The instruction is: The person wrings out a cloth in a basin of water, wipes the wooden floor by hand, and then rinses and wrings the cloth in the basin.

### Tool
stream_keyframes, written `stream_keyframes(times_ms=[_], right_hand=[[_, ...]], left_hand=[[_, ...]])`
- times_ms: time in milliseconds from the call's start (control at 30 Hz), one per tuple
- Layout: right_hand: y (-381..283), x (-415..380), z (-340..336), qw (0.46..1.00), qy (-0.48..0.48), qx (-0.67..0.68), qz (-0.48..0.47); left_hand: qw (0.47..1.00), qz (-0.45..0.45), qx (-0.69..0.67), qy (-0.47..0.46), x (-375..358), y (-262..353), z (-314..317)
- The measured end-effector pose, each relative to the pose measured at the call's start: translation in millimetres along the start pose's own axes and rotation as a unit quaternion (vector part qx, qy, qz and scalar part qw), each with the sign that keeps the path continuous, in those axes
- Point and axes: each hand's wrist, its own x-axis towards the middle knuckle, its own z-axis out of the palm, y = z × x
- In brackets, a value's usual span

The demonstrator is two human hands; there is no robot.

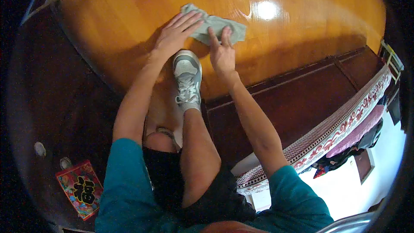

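A grey-green cloth (215, 25) lies spread and slightly rumpled on the glossy orange-brown wooden floor (142, 0). My left hand (177, 34) rests on the cloth's left end, its fingers stretched out flat. On the right part of the cloth, my right hand (222, 54) presses down with two fingers extended and apart; the rest of its fingers are hard to make out. Just below the cloth, between my forearms, stands my grey and white sneaker (188, 75).
Dark brown wooden panels (276, 103) run along the right, beside a bed edge with a red-and-white patterned cover (345, 125). Dark brown wood (56, 90) borders the left. A red decorated packet (80, 190) is at lower left. Light glares off the floor.
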Motion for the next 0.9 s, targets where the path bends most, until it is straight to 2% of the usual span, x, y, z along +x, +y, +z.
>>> stream_keyframes(times_ms=[33, 100, 167, 233, 267, 333, 367, 433, 500, 567, 667, 733, 800, 833, 900], right_hand=[[-13.6, 4.4, 1.0, 1.0, -0.002, 0.002, -0.008], [-39.7, 10.8, 6.6, 0.992, -0.083, 0.066, -0.063], [-64.9, 21.7, 29.6, 0.989, -0.089, 0.063, -0.102], [-97.0, 34.1, 43.8, 0.978, -0.034, 0.006, -0.207], [-110.7, 37.7, 50.1, 0.975, -0.079, 0.01, -0.208], [-128.2, 37.8, 71.3, 0.97, -0.082, -0.001, -0.227], [-133.8, 34.1, 78.1, 0.968, -0.078, -0.016, -0.239], [-141.5, 27.0, 74.3, 0.958, -0.104, -0.038, -0.264], [-150.6, 17.4, 71.1, 0.942, -0.149, -0.077, -0.292], [-153.5, 1.1, 94.1, 0.936, -0.136, -0.104, -0.306], [-153.7, -25.0, 113.8, 0.935, -0.122, -0.117, -0.311], [-153.7, -32.5, 122.5, 0.938, -0.117, -0.104, -0.308], [-156.0, -30.5, 121.5, 0.927, -0.045, -0.123, -0.352], [-159.8, -24.6, 117.6, 0.926, -0.045, -0.126, -0.352], [-162.8, -23.7, 108.9, 0.931, -0.129, -0.091, -0.328]], left_hand=[[0.998, -0.041, 0.044, -0.015, -23.2, -5.3, -5.0], [0.991, -0.091, 0.09, -0.033, -65.9, -15.4, -10.8], [0.983, -0.154, 0.094, 0.046, -110.8, -24.0, -14.9], [0.976, -0.179, 0.099, 0.078, -142.9, -24.2, -18.2], [0.966, -0.217, 0.102, 0.096, -156.5, -17.8, -18.2], [0.946, -0.275, 0.096, 0.139, -179.4, -6.8, -4.7], [0.943, -0.286, 0.098, 0.141, -192.2, 1.7, 6.4], [0.912, -0.362, 0.134, 0.138, -206.5, 15.7, 25.1], [0.904, -0.376, 0.105, 0.176, -216.2, 35.9, 38.5], [0.88, -0.432, 0.091, 0.177, -225.0, 52.9, 44.0], [0.891, -0.423, 0.1, 0.133, -251.7, 61.4, 59.3], [0.891, -0.418, 0.091, 0.15, -255.9, 60.5, 60.5], [0.892, -0.411, 0.079, 0.17, -254.2, 53.4, 58.3], [0.896, -0.401, 0.078, 0.175, -253.1, 48.9, 55.4], [0.901, -0.392, 0.063, 0.174, -244.7, 47.0, 51.1]])
